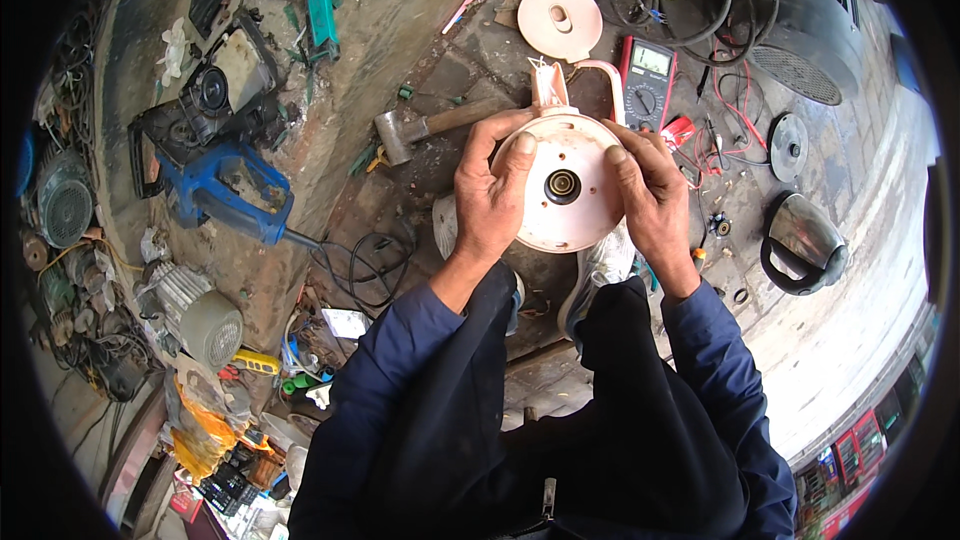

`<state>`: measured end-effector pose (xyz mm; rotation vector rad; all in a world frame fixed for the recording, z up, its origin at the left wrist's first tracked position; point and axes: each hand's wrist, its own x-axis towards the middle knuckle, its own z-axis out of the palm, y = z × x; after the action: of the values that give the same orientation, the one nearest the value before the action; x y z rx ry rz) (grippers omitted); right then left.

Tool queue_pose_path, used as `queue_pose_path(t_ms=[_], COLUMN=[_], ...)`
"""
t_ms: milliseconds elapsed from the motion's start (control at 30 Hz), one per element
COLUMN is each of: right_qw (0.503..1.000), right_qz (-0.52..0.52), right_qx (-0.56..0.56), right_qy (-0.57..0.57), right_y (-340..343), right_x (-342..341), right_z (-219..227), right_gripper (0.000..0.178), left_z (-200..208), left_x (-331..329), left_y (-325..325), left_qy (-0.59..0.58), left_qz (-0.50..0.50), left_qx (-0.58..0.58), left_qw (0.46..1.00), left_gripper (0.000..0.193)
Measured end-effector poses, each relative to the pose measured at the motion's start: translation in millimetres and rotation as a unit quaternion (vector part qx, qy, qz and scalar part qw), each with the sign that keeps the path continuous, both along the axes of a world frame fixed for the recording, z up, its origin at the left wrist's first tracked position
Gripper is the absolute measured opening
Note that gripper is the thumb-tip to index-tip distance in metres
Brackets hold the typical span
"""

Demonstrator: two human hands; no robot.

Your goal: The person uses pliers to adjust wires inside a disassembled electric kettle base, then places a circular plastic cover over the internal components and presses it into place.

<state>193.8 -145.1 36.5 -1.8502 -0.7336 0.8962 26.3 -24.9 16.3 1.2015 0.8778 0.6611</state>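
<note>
Between my two hands is a round pink plastic kettle base (535, 205), its flat face turned up. A black ring with brass-coloured contacts sits in its centre, with small screw holes around. My left hand (495, 185) grips the left rim, thumb on the face and fingers behind. On the opposite rim my right hand (650, 190) holds it the same way. From its far side stick up a pink bracket and a curved pink handle (608, 80). A pink round cover (560, 22) lies on the ground beyond, and a steel kettle with black handle (803, 243) lies to the right.
A red multimeter (648, 85) with leads lies past my right hand. Left of my hands are a hammer (400, 135), a blue power tool (230, 190) and a green power tool (321, 15). Grey motors (195, 315) and a large black machine (810, 40) stand around.
</note>
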Motion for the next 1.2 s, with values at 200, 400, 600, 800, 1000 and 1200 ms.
queue_pose_path(t_ms=[200,400,600,800,1000,1200], right_qw=[1.0,0.99,0.991,0.985,0.984,0.983], right_qz=[0.008,0.006,-0.007,-0.021,-0.039,-0.044], right_qx=[0.018,0.009,0.06,0.063,0.059,0.056], right_qy=[-0.002,0.142,0.118,0.157,0.162,0.169], right_y=[-2.4,-24.0,-26.3,-28.1,-26.2,-28.7], right_x=[-1.1,-3.3,-5.9,-4.3,-5.5,-6.7], right_z=[-3.6,-4.6,-13.4,-14.9,-14.7,-14.5], right_gripper=[0.043,0.059,0.055,0.057,0.056,0.057], left_z=[-0.6,-2.1,6.9,3.4,-0.4,0.4], left_x=[-2.2,-5.9,2.3,10.0,10.4,10.0], left_y=[3.4,25.6,50.6,48.4,47.8,48.6], left_qy=[-0.007,0.037,0.135,0.108,0.1,0.106], left_qz=[-0.017,-0.092,-0.205,-0.197,-0.19,-0.192], left_qx=[0.025,0.119,0.214,0.111,0.078,0.074], left_qw=[1.0,0.988,0.946,0.968,0.973,0.973], left_gripper=[0.027,0.042,0.04,0.032,0.03,0.033])
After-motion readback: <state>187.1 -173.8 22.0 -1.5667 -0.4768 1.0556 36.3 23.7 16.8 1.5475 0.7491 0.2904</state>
